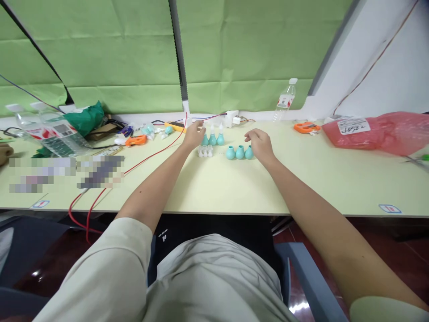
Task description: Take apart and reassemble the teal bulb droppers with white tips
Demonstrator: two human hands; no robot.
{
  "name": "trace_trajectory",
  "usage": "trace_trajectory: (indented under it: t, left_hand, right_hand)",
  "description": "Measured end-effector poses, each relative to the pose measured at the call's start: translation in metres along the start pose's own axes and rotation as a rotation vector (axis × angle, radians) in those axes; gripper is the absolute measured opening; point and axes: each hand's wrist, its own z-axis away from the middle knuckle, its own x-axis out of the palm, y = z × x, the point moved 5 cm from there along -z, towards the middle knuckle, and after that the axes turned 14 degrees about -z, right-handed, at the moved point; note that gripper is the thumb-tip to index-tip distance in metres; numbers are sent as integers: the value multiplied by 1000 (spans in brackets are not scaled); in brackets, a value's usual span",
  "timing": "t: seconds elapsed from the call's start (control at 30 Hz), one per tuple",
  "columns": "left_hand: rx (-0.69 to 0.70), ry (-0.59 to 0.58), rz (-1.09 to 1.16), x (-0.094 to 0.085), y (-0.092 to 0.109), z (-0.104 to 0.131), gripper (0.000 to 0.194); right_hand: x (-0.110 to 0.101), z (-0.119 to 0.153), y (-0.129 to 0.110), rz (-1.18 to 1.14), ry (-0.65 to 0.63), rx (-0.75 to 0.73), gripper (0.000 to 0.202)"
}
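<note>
My left hand (194,136) is at the back of the table, its fingers closed around the white nozzle of the leftmost of three teal squeeze bulbs (212,139). White nozzles (220,128) stand upright on the other two bulbs of that row. Just in front are three small white, cup-like pieces (205,151). My right hand (261,144) hovers with loosely bent, parted fingers, appearing to hold nothing. It partly covers the rightmost of three more teal bulbs (240,152), whose round necks are uncovered. Tiny clear pieces (221,154) lie between the groups.
Water bottles (63,134), a green bag (87,118) and orange-handled tools (136,140) crowd the left. A bottle (284,100), another orange tool (306,128) and a red plastic bag (378,134) stand at right. A red cable (156,154) crosses the table left of my arm.
</note>
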Motion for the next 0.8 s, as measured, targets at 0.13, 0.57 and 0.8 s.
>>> trace_trajectory:
  t: [0.13,0.57,0.8]
  left_hand:
    - [51,67,90,-4,0,0,6]
    - [37,39,633,-64,66,55,45]
    - [-145,-229,871,-48,67,76,35]
  right_hand:
    - [-1,7,-7,18,6,-67,23]
    - [73,33,-56,-218,-515,59,43]
    - [95,42,-41,-443,-808,534,27]
